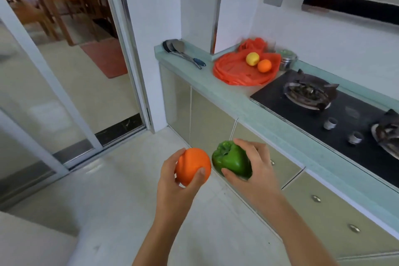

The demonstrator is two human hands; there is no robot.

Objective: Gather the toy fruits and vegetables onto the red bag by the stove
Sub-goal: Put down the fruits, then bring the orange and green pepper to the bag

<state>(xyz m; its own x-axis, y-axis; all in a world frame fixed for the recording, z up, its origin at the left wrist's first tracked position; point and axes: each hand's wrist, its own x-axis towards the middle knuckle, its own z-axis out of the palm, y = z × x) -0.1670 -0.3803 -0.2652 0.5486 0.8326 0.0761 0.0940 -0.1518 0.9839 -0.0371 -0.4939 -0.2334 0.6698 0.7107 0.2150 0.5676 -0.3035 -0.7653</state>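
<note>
While on red bag (235, 69): two fruits (252, 58).

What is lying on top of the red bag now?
On the red bag lie a yellow toy fruit and a small orange one. Whatever is under the bag is covered.

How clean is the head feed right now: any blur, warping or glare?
Head view: wide-angle warp bends the counter edge; orange and pepper in the hands look sharp; the dining room through the glass door is soft; lighting is even, no harsh glare.
</note>
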